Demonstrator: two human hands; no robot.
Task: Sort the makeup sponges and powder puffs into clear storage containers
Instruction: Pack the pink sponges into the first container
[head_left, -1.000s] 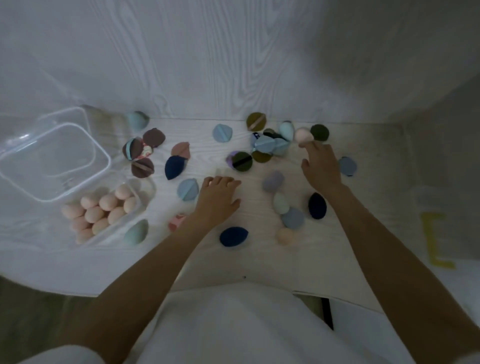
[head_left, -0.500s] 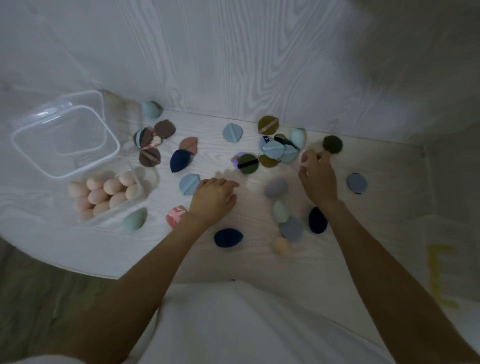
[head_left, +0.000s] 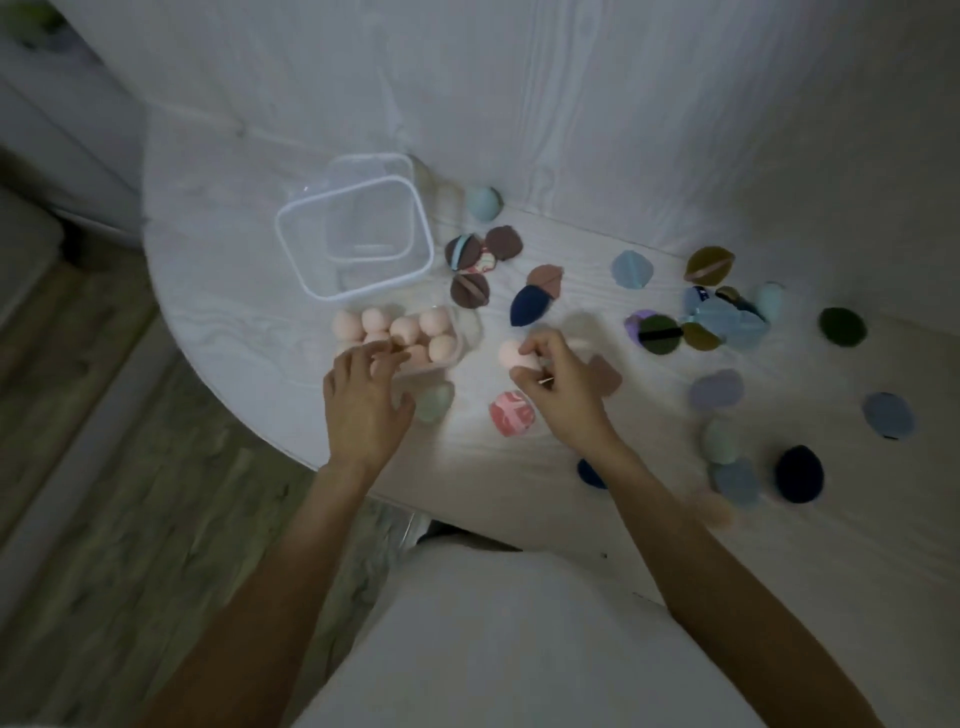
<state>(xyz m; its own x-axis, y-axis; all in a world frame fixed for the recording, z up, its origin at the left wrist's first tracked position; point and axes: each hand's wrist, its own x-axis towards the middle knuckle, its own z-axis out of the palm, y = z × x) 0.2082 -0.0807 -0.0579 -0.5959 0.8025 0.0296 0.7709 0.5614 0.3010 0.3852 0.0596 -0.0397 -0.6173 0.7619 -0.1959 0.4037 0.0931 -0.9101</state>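
Two hands are what I am working with over the pale worktop (head_left: 260, 291), and I place everything from the clear container (head_left: 452, 332) that holds the peach sponges (head_left: 405, 330). Behind that container lies a second clear container (head_left: 358, 239) with a white rim, nothing visible inside it. To the container's right, puffs lie scattered across the worktop: two brown puffs (head_left: 470, 290) just beyond it, a navy sponge (head_left: 525, 305) further right, and a cluster of blue and olive puffs (head_left: 711, 317) well away to the right. My left hand (head_left: 363, 400) rests at the container's near edge, fingers spread and relaxed, touching the peach sponges, grip wide and holding nothing. My right hand (head_left: 563, 384) is just right of the container, its grip narrow, fingertips pinching one peach sponge (head_left: 511, 353) above the worktop. A pink marbled sponge (head_left: 511, 413) lies just below that hand. A pale green sponge (head_left: 434, 402) sits against the container's near right corner, beside my left thumb.
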